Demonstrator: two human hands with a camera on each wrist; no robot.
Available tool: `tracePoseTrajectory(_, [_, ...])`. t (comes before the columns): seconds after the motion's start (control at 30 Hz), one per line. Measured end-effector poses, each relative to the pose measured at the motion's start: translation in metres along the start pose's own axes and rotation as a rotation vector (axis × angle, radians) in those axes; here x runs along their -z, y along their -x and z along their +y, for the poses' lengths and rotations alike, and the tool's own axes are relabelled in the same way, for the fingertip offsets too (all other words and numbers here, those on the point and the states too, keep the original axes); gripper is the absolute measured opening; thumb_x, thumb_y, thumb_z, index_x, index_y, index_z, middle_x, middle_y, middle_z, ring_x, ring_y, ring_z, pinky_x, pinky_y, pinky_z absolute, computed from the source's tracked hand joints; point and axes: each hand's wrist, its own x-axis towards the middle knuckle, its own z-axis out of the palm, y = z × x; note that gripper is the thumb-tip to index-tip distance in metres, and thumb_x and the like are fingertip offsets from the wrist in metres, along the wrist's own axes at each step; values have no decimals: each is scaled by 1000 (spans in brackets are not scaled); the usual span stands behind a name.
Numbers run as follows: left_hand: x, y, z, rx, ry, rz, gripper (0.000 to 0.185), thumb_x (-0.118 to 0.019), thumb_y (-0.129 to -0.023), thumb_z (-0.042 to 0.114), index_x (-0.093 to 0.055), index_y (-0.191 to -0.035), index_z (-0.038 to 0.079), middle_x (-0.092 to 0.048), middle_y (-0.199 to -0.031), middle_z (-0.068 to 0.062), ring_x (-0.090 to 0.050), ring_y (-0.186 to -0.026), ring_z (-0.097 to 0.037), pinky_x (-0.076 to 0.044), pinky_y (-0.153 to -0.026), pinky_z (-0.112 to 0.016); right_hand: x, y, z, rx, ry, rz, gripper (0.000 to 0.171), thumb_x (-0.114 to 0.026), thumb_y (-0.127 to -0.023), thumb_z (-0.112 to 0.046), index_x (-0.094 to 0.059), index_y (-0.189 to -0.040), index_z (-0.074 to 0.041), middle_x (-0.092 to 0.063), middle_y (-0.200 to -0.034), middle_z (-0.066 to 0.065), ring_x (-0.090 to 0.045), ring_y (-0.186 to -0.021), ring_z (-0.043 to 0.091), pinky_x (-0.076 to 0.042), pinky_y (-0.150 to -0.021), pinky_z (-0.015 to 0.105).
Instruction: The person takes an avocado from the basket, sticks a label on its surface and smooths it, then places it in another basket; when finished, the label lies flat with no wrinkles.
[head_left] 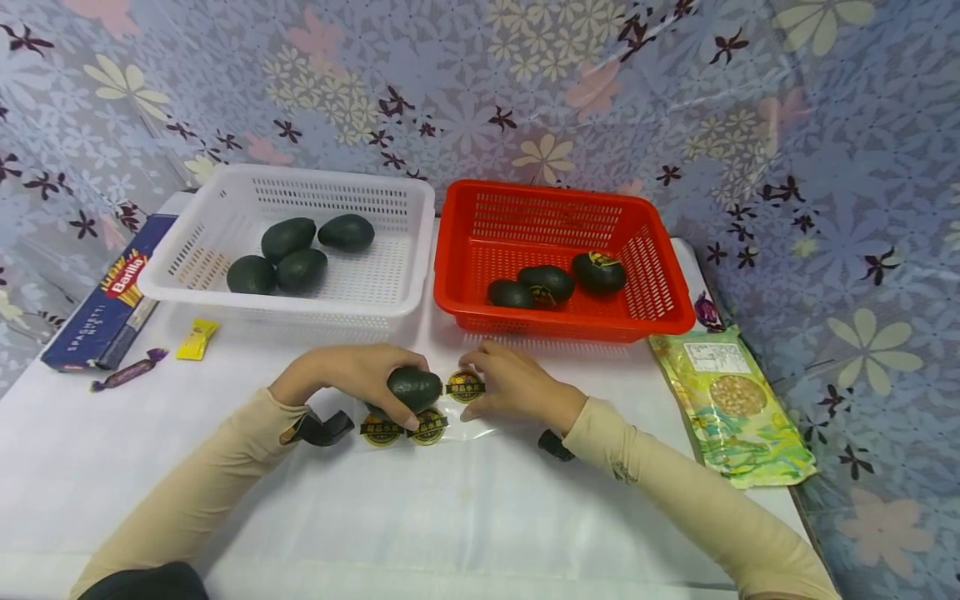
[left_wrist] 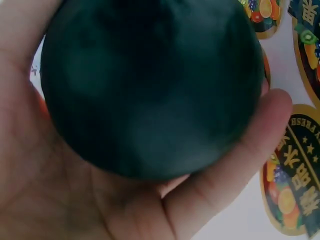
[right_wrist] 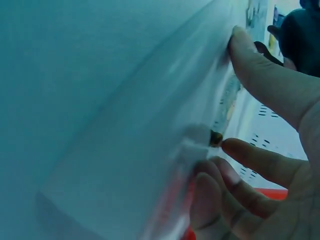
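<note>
My left hand (head_left: 352,379) grips a dark green avocado (head_left: 414,387) just above the white table; the left wrist view is filled by that avocado (left_wrist: 150,85) in my palm. Under it lies a clear sheet of round gold-and-black stickers (head_left: 429,427). My right hand (head_left: 510,383) rests on the sheet beside one sticker (head_left: 465,387), its fingertips (right_wrist: 240,37) pressing the clear film. Several bare avocados (head_left: 288,250) lie in the white basket (head_left: 225,187). Three avocados (head_left: 547,283), at least two with stickers, lie in the red basket (head_left: 660,283).
A blue Barilla spaghetti box (head_left: 105,304), a yellow candy (head_left: 197,339) and a purple wrapped candy (head_left: 129,371) lie at the left. A green snack pouch (head_left: 731,404) lies at the right edge. A floral curtain hangs behind the baskets.
</note>
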Motion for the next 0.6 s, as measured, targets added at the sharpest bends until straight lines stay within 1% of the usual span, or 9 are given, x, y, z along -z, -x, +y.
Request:
tracePoseTrajectory(0.1, [0, -1, -3, -12, 36, -7, 44, -85, -76, 38, -65, -110, 18, -67, -101, 2, -61, -92, -14, -53, -82, -30, -2, -2, 0, -48, -42, 6, 74, -94, -64, -43, -64, -127, -17, -59, -116, 5, -58, -104, 21, -50, -92, 39])
tracePoseTrajectory(0.27, [-1, 0, -4, -11, 67, -19, 44, -85, -77, 36, -64, -111, 18, -67, -102, 1, -61, -94, -14, -53, -83, -30, -4, -5, 1, -96, -79, 10, 75, -96, -61, -42, -62, -125, -20, -57, -122, 5, -55, -113, 23, -47, -103, 43])
tracePoseTrajectory(0.33, [0, 0, -4, -10, 72, -21, 44, -85, -77, 35, -64, -112, 18, -67, -102, 1, -61, -94, -14, -53, -83, -30, -4, -6, 0, -98, -89, 11, 71, -96, -61, -40, -63, -120, -19, -58, -120, 4, -55, -111, 22, -46, -102, 42])
tracePoseTrajectory(0.47, [-1, -1, -5, -12, 76, -24, 44, -85, -77, 35, -64, -112, 18, -67, -103, 2, -61, -95, -14, -53, -83, -30, -5, -8, -1, -80, -113, 18, 57, -95, -63, -36, -65, -108, -18, -59, -110, 3, -55, -102, 20, -47, -94, 38])
tracePoseTrajectory(0.6, [-1, -2, -8, -16, 92, -32, 44, -85, -78, 33, -64, -113, 17, -67, -104, 1, -61, -95, -15, -53, -83, -30, -5, -9, 0, -51, -120, 38, 49, -94, -67, -32, -67, -103, -15, -61, -104, 4, -55, -97, 19, -47, -91, 36])
